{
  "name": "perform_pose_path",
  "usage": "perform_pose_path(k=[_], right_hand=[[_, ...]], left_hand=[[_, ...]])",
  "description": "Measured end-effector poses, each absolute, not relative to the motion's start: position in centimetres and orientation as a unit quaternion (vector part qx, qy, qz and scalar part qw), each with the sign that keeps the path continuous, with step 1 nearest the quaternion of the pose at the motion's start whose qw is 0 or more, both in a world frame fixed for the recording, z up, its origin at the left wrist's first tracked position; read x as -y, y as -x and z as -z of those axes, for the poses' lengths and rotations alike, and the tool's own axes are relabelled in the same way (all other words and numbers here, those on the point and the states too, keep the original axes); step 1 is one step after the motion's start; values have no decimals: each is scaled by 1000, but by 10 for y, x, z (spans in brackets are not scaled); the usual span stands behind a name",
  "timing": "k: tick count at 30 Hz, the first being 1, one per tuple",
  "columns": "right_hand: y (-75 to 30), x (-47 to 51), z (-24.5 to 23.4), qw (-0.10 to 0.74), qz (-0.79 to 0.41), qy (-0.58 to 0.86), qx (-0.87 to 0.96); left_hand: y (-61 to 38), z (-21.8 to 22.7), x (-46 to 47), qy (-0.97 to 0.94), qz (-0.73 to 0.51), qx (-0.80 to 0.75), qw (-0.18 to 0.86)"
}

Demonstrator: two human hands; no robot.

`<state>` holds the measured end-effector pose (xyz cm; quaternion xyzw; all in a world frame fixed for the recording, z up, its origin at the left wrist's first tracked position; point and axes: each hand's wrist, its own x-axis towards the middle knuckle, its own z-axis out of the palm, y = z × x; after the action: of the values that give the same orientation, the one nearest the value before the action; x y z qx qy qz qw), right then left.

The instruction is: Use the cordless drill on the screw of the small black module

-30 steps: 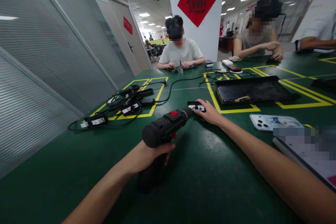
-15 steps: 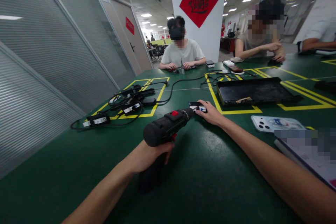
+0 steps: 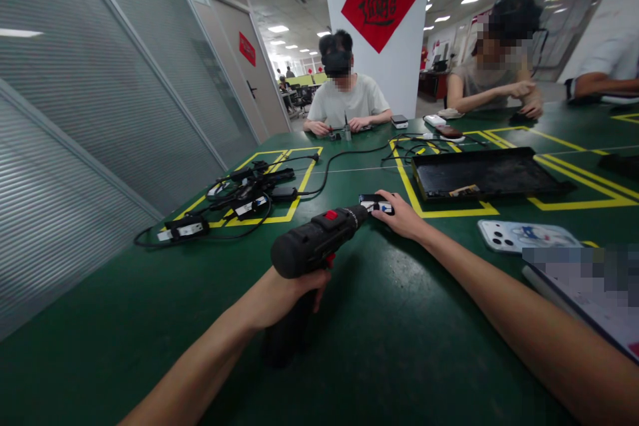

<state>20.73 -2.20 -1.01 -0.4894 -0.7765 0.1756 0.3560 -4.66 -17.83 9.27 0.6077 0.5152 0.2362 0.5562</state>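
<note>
My left hand [image 3: 287, 296] is wrapped round the handle of a black cordless drill [image 3: 317, 239] with red switches. The drill points away from me, its chuck end at the near left side of a small black box with a white label [image 3: 373, 200]. My right hand [image 3: 403, 216] grips that box from the right, with the fingers on its top and side. The exact contact between the drill's tip and the box is too small to make out. Part of the box is hidden under my fingers.
Black adapters with tangled cables [image 3: 249, 196] lie at the left inside yellow tape. A black tray [image 3: 489, 173] lies at the right, near a phone [image 3: 529, 236] and a blurred flat device [image 3: 589, 299]. Across the green table [image 3: 164, 319] sit several people, including a person in white [image 3: 349, 100].
My hands, the drill and the box are almost still; the drill's rear has shifted very slightly left. Across the table, a person's hand has moved a little.
</note>
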Motion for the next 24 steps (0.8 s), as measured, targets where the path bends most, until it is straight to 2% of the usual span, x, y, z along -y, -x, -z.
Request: perform_pose_path(k=[24], right_hand=[[-203,23,11,338,-154,514,773]], left_hand=[[42,-95,180,-620,-234,-532,527]])
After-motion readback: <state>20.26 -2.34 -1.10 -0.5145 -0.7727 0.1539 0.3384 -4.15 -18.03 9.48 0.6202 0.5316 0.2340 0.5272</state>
